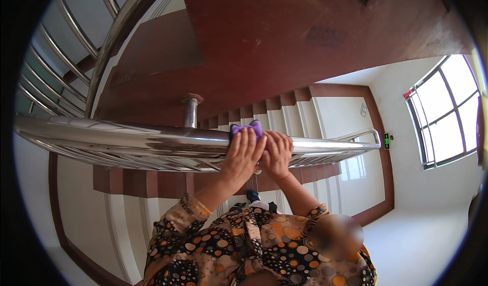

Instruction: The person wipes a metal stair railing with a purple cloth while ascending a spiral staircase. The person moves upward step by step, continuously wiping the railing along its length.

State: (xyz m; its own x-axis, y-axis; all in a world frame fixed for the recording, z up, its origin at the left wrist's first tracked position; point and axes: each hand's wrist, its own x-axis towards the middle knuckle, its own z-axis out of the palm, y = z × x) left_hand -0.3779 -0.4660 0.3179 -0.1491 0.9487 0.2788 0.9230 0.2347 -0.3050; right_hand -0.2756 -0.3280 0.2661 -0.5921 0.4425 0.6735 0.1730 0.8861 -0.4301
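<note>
A purple cloth (247,129) with a dark edge is draped over the shiny metal handrail (183,135) in front of me. My left hand (240,158) presses it down, fingers laid over the top of the rail. Close against it on the right, my right hand (277,154) curls over the same rail and cloth. The two hands touch, and they hide much of the cloth. Below the handrail run thinner metal bars (206,164).
Pale stair treads (126,217) with dark red risers lie beneath me, along with my shoe (252,195). Another flight (274,120) runs beyond the rail. A dark red sloped stair underside (267,49) hangs ahead. At right are a landing (362,187), a lit exit sign (387,141) and a window (446,110).
</note>
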